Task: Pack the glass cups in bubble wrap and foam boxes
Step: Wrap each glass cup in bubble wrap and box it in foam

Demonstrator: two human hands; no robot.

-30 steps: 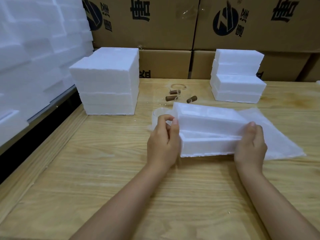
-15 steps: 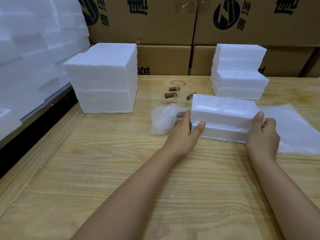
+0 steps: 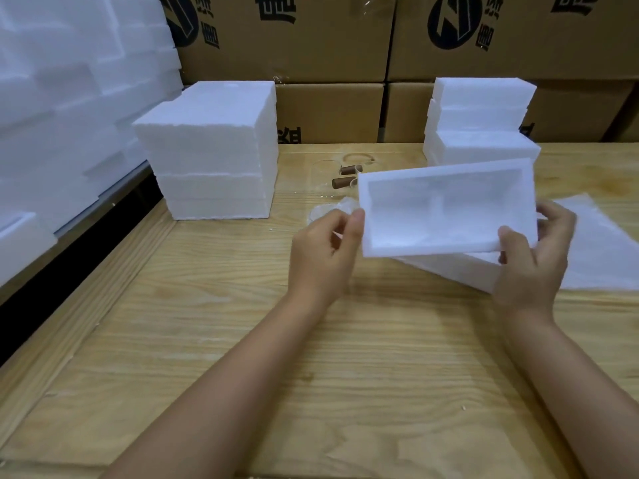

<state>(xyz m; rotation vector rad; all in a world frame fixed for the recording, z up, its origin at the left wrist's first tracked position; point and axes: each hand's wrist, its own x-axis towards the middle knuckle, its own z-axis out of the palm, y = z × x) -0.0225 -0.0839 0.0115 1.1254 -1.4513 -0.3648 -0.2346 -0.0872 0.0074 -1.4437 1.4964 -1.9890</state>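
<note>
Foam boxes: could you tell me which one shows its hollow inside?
The foam half in the right hand, its cavity facing the camera; the left stack and right stack show only closed faces.

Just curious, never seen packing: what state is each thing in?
Upper foam half: held up, tilted, hollow side showing.
Lower foam half: on table beneath.
Right hand: grips upper foam half's right end.
Left hand: at its left edge, grip unclear.
Wrapped cup: on table, unboxed.
Bubble wrap: spread flat.

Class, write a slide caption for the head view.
Right hand holds a hollow foam box half tilted above the other half, left hand at its edge.
</note>
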